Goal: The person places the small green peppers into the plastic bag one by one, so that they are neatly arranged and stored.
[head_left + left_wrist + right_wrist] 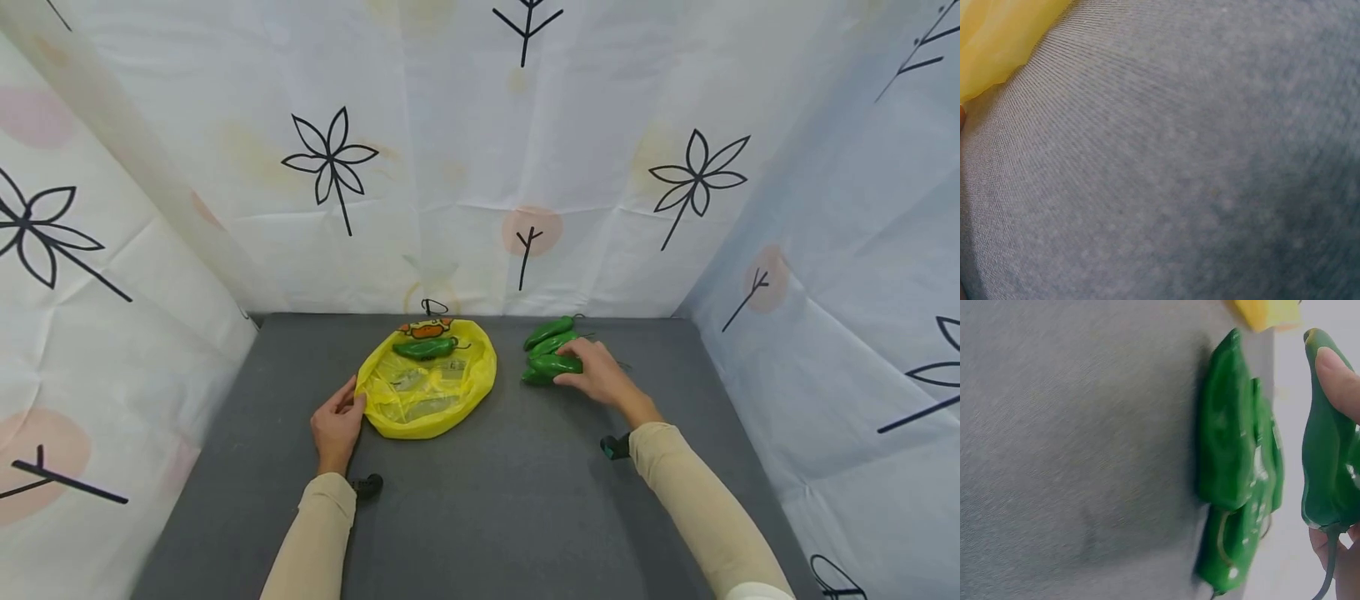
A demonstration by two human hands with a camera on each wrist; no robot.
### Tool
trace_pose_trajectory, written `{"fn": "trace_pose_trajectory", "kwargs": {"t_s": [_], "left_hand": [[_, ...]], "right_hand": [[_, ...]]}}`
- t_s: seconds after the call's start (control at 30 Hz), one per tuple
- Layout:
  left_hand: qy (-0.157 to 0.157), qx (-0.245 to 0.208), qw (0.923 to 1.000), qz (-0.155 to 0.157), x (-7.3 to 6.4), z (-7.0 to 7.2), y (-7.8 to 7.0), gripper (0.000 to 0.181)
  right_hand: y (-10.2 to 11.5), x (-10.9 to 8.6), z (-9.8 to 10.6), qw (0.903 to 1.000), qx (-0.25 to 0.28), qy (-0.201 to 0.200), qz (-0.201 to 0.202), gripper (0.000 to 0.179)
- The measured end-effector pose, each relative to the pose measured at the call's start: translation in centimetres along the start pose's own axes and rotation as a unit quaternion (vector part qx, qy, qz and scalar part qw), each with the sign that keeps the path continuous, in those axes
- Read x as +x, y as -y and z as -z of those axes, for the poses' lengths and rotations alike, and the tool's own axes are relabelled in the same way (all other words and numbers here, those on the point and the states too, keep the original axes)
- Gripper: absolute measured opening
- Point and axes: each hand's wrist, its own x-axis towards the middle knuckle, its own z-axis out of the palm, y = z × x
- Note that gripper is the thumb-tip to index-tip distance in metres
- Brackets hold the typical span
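Note:
A yellow plastic bag (480, 367) lies with its mouth spread wide on the dark table, and one green pepper (423, 348) is inside near its far side. At the bag's left rim, my left hand (336, 423) pinches the plastic between thumb and fingers. My right hand (600, 377) grips a green pepper (1322, 444), thumb along its side and stem hanging down in the right wrist view. Several other green peppers (1229, 431) lie bunched on the table beside that hand. In the left wrist view, only the bag's edge (1004, 44) and a sliver of fingertip show.
The grey table (480, 517) ends at a white patterned cloth (450, 250) behind it, with more cloth hanging at both sides. A dark wrist camera (615, 447) sits by the right wrist, another (367, 486) by the left.

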Motion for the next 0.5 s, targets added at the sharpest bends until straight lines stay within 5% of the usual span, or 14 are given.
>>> {"fn": "trace_pose_trajectory", "kwargs": {"t_s": [0.5], "left_hand": [[0.001,-0.009,1.0,0.001,0.0,0.1,0.0,0.039]], "right_hand": [[3.3,2.6,2.5,0.9998,-0.012,0.014,0.011,0.052]]}}
